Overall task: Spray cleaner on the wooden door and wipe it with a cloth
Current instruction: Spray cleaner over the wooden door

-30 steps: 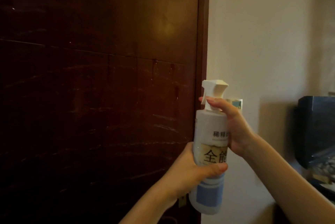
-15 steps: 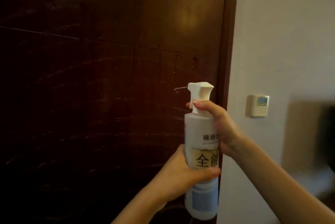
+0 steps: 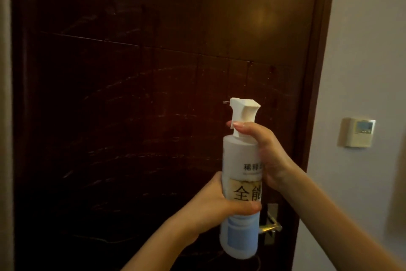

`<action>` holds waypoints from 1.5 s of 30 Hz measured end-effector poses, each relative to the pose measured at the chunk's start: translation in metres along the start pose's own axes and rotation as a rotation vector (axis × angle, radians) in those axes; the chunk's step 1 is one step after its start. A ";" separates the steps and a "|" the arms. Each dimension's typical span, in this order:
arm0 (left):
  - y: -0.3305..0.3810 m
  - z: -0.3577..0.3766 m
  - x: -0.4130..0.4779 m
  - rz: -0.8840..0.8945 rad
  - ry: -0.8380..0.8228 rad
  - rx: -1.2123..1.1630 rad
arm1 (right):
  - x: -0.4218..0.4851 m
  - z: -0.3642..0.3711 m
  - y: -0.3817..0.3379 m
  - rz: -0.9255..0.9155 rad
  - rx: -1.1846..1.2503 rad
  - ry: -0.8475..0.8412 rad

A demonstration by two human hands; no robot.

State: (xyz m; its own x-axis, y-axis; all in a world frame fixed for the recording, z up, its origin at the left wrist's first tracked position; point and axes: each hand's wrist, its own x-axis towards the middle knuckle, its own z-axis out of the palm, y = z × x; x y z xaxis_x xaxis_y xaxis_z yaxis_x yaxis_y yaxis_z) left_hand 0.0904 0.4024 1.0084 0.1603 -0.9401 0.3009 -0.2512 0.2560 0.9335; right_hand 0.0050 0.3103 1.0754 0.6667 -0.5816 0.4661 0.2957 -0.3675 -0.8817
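Observation:
A dark wooden door [image 3: 142, 95] fills most of the view, streaked with faint pale wipe marks. In front of it stands upright a white spray bottle [image 3: 241, 183] with a white trigger head and a blue lower band. My left hand [image 3: 217, 207] grips the bottle's middle, thumb across the label. My right hand [image 3: 265, 152] holds the neck, with fingers curled over the trigger. The nozzle points left at the door. No cloth is in view.
A metal door handle [image 3: 271, 225] shows just right of the bottle's base. The door frame [image 3: 318, 73] runs down the right side. On the pale wall beyond hangs a small thermostat panel [image 3: 359, 132].
The view has swung left, so the door now fills more of the frame and the dark object at the right is gone. Both hands keep the same hold on the bottle.

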 end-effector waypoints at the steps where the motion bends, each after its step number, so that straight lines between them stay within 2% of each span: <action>1: -0.001 -0.002 -0.002 -0.001 0.010 0.000 | 0.001 0.003 0.001 -0.002 0.004 -0.009; 12: -0.003 -0.029 -0.028 -0.015 0.069 0.036 | 0.010 0.038 0.015 0.056 0.089 -0.124; 19: -0.014 -0.042 -0.043 -0.050 0.195 0.041 | 0.017 0.065 0.022 0.089 0.086 -0.226; 29: -0.020 -0.061 -0.063 -0.084 0.224 0.046 | 0.022 0.093 0.038 0.139 0.141 -0.288; 37: -0.032 -0.077 -0.083 -0.123 0.355 0.018 | 0.026 0.128 0.044 0.169 0.135 -0.423; 41: -0.036 -0.087 -0.091 -0.163 0.434 0.006 | 0.029 0.144 0.049 0.168 0.168 -0.426; 45: -0.038 -0.096 -0.099 -0.195 0.434 0.007 | 0.030 0.155 0.054 0.168 0.196 -0.461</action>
State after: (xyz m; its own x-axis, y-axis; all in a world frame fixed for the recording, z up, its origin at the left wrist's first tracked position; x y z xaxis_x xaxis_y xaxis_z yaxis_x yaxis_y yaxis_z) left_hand 0.1754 0.5072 0.9619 0.5887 -0.7892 0.1749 -0.1826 0.0809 0.9798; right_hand 0.1471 0.3849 1.0303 0.9347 -0.2251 0.2751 0.2513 -0.1286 -0.9593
